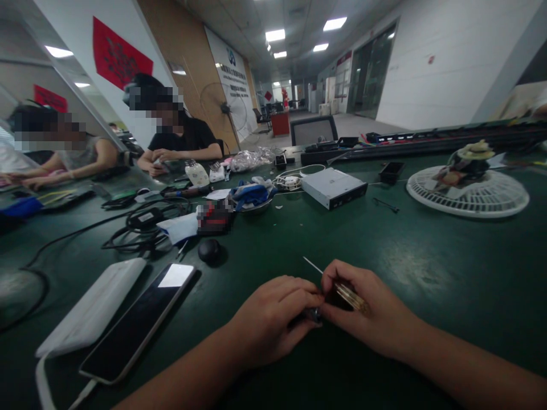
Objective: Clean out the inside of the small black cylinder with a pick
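Low over the near part of the dark green table, my two hands meet with their fingertips close together. My right hand (371, 310) is closed around a screwdriver (349, 296) with a clear yellowish handle; its thin shaft points up and to the left, away from my left hand. In the pinched fingers of my left hand (273, 316) is a small dark, shiny piece (315, 314). Most of that piece is hidden by the fingers, so its kind cannot be made out. My right thumb and fingertips are right beside it.
To the left lie a phone (141, 324) with a cable, a white slab-like device (94, 304) and a black mouse (209, 250). Further off are a metal disc drive (333, 185), a bowl of blue cloth (252, 195) and a white fan grille (465, 196). Two people sit at left.
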Tool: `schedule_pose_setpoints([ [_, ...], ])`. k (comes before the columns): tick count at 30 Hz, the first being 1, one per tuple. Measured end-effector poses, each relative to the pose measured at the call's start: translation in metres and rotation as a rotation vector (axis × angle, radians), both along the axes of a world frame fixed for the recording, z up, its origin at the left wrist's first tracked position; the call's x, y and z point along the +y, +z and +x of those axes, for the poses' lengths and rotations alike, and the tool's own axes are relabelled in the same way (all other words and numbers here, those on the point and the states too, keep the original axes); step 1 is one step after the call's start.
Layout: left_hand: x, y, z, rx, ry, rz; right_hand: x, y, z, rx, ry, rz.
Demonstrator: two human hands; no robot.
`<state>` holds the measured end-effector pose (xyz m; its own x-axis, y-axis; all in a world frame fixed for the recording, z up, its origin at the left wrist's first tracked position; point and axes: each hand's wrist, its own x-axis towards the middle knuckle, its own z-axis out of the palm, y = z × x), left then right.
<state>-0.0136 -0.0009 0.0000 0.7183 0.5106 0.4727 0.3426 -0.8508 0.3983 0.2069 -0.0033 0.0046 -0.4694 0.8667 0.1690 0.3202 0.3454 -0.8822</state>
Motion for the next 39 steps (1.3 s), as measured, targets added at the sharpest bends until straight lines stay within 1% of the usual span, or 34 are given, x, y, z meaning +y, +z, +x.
schedule_pose_setpoints([
  [3,0.0006,0.0002,-0.0006,-0.011,0.013,-0.031,-0.0007,-0.0015,0.0018,-0.034,-0.038,0.041],
  [6,0.0003,-0.0004,-0.0007,-0.043,0.008,-0.081,-0.0009,-0.0031,0.0036,-0.036,-0.042,0.082],
  [8,-0.0002,-0.001,-0.0004,-0.075,-0.006,-0.113,0.0,-0.0041,0.0043,0.017,-0.021,0.05],
  [11,-0.0003,-0.0019,-0.0005,-0.124,0.003,-0.146,0.0023,-0.0053,0.0044,0.134,0.005,-0.06],
  [13,0.0,-0.002,-0.0009,-0.129,0.01,-0.157,0.003,-0.0054,0.0044,0.161,0.01,-0.085],
  [15,0.0003,-0.0014,-0.0017,-0.097,0.001,-0.155,0.0025,-0.0046,0.0044,0.116,0.014,-0.045],
  [17,0.0006,-0.0002,-0.0023,-0.063,-0.009,-0.146,0.0012,-0.0033,0.0045,0.025,0.01,0.032],
  [20,0.0008,0.0014,-0.0027,-0.056,-0.02,-0.131,-0.0005,-0.0013,0.0048,-0.11,-0.039,0.161],
  [22,0.0008,0.0016,-0.0026,-0.05,-0.032,-0.127,-0.001,-0.0004,0.0051,-0.18,-0.07,0.216],
  [26,0.0004,-0.0004,-0.0019,-0.012,-0.018,-0.116,-0.002,0.0003,0.0051,-0.25,-0.076,0.24],
  [29,-0.0007,-0.0018,-0.0012,-0.009,-0.012,-0.065,-0.003,0.0006,0.0037,-0.26,-0.067,0.26],
  [32,-0.0023,-0.0016,-0.0004,-0.013,-0.013,-0.048,-0.0027,0.0016,0.0027,-0.229,-0.039,0.219],
  [34,-0.0028,-0.0011,0.0001,-0.023,0.019,-0.073,-0.0016,0.0021,0.0033,-0.17,-0.014,0.17],
  [36,-0.0021,-0.0012,0.0002,-0.041,0.104,-0.106,-0.0005,0.0019,0.0051,-0.09,-0.012,0.135],
  [39,0.0013,-0.0031,-0.0006,-0.072,0.355,-0.16,-0.0002,-0.0006,0.0095,0.114,-0.046,0.053],
])
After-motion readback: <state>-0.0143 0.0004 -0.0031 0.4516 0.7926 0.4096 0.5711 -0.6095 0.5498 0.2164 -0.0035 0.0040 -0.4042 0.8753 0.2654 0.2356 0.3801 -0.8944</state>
